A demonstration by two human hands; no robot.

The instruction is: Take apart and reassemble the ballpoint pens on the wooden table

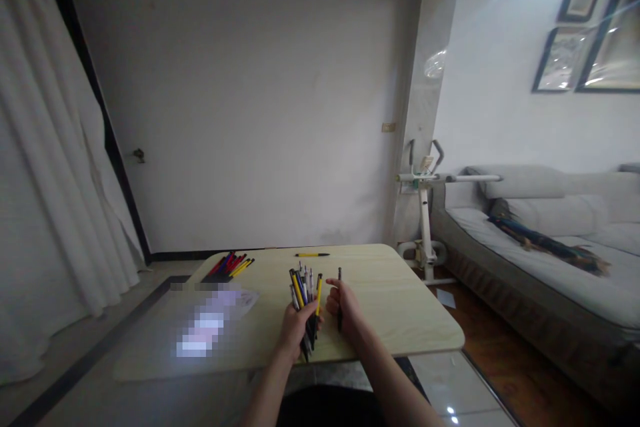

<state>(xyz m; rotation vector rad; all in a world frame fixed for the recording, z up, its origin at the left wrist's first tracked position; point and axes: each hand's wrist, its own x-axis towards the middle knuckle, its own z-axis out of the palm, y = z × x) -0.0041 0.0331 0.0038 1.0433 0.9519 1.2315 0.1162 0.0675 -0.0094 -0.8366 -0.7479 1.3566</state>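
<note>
Pale wood table (400, 307), living room.

- **Pen bundle (301, 288):** probably light, stiff and slick. Long axes upright, lower barrels clamped in the closed left hand (295, 328).
- **Single dark pen (339, 297):** vertical, pinched mid-barrel by the right hand (346, 312), just beside.
- **Beyond the hands:** loose pens (231, 265); yellow pen (311, 255) lying crosswise.

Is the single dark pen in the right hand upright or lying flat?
Upright. The right hand grips the dark pen mid-shaft, its ends showing above and below the fist; the left hand holds a bundle of pens.
</note>
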